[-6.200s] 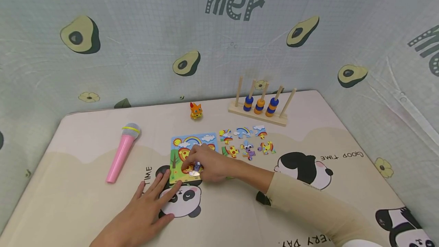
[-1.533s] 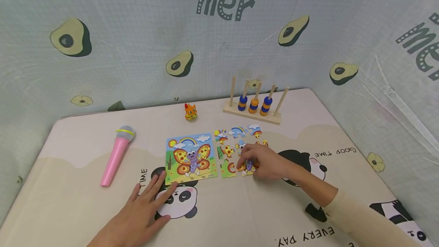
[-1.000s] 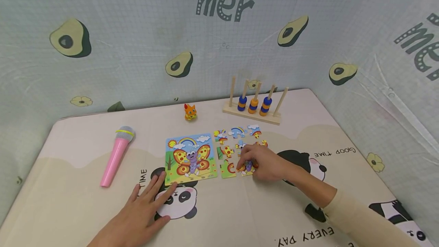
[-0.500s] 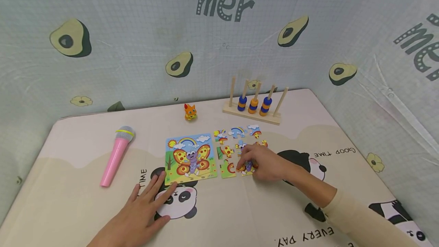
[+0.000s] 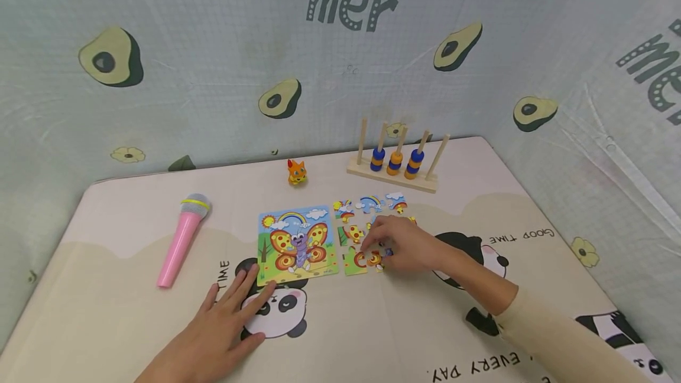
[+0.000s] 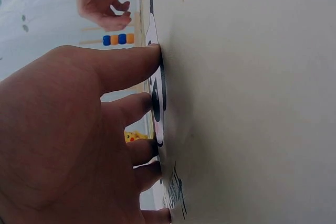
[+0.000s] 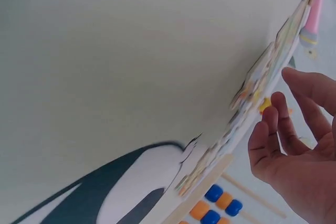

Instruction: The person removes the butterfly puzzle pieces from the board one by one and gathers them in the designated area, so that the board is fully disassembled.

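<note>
My left hand [image 5: 220,315] lies spread on the tablecloth, its fingertips at the lower left corner of the square butterfly puzzle board [image 5: 275,270]. In the left wrist view its fingers are spread over a printed panda. My right hand [image 5: 407,245] is above the puzzle pieces to the board's right. A purple-and-orange butterfly piece [image 5: 375,260] lies under its fingers, partly hidden, beside a green corner piece [image 5: 353,262]. The right wrist view shows this hand [image 7: 302,140] loosely bent, thumb and fingers apart, nothing between them. It covers parts of the middle-row pieces.
A pink toy microphone [image 5: 183,241] lies at the left. An orange toy animal [image 5: 297,172] stands behind the board, and a wooden peg rack [image 5: 391,178] with blue and orange beads stands at the back right. Rainbow [image 5: 369,204] and cloud pieces [image 5: 396,201] lie in the far row.
Several seconds ago the right hand was over the board; it then moved right to the pieces, holding the purple-and-orange piece in the near row. Now its fingers have let go and lifted slightly.
</note>
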### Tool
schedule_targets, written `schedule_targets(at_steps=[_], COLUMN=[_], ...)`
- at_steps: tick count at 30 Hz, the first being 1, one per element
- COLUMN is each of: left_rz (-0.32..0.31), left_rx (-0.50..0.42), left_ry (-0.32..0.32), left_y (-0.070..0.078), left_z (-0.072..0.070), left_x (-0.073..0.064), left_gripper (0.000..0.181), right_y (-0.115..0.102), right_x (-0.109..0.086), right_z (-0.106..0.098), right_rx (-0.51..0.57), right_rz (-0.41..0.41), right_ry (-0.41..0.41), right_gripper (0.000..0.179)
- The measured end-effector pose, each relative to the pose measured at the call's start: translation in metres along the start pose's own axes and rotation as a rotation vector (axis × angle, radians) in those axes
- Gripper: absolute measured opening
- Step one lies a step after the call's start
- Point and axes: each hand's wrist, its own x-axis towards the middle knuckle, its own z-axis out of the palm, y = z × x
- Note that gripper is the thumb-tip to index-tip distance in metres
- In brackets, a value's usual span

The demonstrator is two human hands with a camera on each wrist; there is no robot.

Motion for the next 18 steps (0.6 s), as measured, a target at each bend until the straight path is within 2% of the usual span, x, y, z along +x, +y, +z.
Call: schedule_targets(at_steps=[7,12,18], left_rz=[0.007,0.035,0.011], left_rx=[0.015,0.041,0.022], left_ry=[0.009,0.043,0.009], left_y=[-0.001,0.0,0.001], left_z=[0.001,0.001,-0.001], left_x=[-0.002,-0.002,-0.001], left_gripper=[0.074,0.073,0.074], right_y=[-0.012,-0.021,-0.031], right_x=[0.017,0.03,0.044], right_z=[0.009,0.017,0.024], right_rx=[0.079,0.099,0.077], right_rz=[-0.029,-0.031,-0.049], right_ry=[0.003,-0.017,-0.017], right_gripper=[0.033,0.038,0.042])
